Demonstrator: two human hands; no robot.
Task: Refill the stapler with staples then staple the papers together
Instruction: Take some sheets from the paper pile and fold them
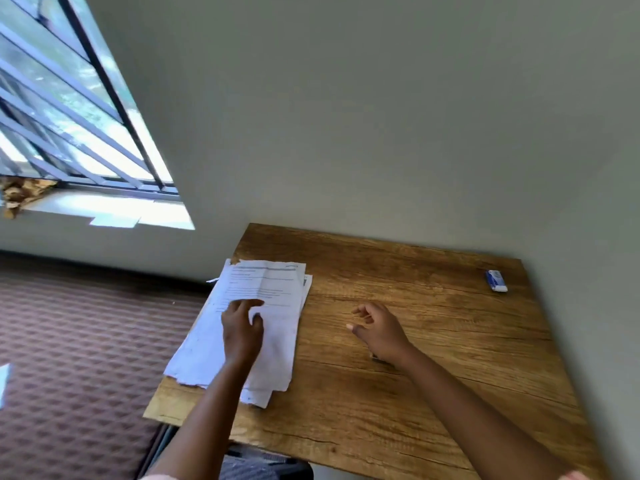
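Observation:
A loose stack of white printed papers lies on the left part of the wooden table, its left edge overhanging the table side. My left hand rests flat on top of the papers, fingers spread. My right hand hovers just above the bare wood to the right of the stack, fingers loosely curled and holding nothing. A small blue and white box sits at the table's far right, near the wall. No stapler shows in this view.
The table stands against a grey wall at the back and right. A barred window is at the upper left. Patterned brown carpet covers the floor left of the table.

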